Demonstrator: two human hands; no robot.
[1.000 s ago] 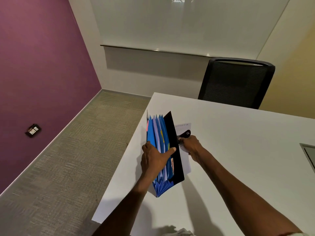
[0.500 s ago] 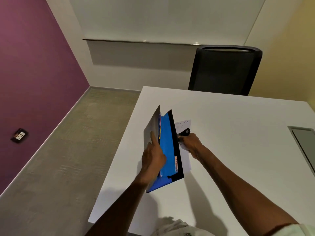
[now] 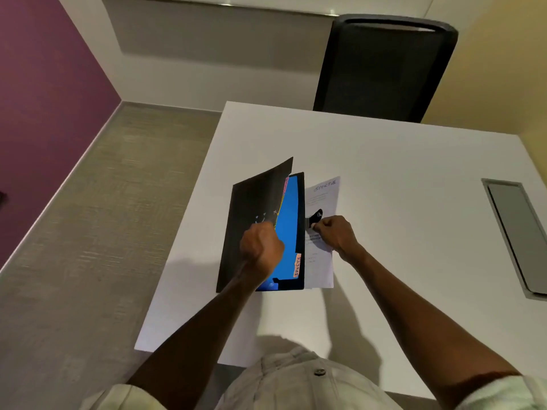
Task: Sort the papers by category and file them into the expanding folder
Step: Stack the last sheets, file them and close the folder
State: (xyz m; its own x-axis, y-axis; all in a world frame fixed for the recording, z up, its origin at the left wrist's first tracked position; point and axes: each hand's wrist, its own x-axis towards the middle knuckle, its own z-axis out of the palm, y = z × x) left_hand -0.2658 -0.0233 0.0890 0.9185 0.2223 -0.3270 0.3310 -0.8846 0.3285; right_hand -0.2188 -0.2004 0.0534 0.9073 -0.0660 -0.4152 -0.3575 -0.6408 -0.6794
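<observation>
My left hand (image 3: 260, 250) grips the black cover of the blue-lined expanding folder (image 3: 288, 232); long axis runs away from me. White handwritten SPORTS sheet (image 3: 321, 196) lies just right of folder, right hand (image 3: 333, 232) fisted on it, nearer.

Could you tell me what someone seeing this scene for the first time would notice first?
Most striking is the expanding folder near the white table's left edge, its bright blue inside showing beside a black cover that the left hand grips. Just right of it, the right hand pinches the folder's black clasp strap over a sheet headed "SPORTS". A black chair stands at the far side.
</observation>
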